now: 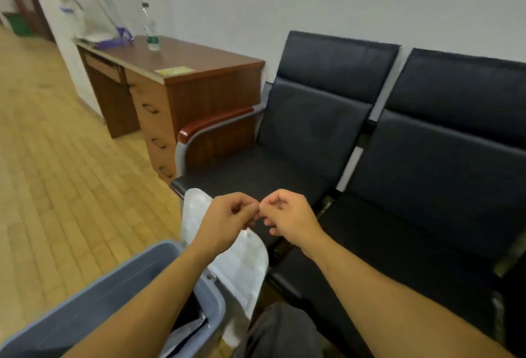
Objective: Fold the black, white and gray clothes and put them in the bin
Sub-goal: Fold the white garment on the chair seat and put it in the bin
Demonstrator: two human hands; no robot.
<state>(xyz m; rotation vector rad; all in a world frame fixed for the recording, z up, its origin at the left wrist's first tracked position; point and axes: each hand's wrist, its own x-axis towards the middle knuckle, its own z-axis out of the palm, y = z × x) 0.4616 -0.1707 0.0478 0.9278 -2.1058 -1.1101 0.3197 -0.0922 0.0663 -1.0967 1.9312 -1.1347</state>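
The left hand [227, 221] and the right hand [287, 215] are held fingertip to fingertip above the front edge of the black chair seats [284, 175], the fingers of each curled inward; whether anything is pinched between them cannot be told. A white garment [242, 260] is seen hanging beneath the left hand and wrist, draped down beside the gray bin [119, 280]. Dark and pale cloth is glimpsed inside the bin at its near right corner. A wooden desk [199, 72] with a plastic bottle [150, 28] is set against the wall.
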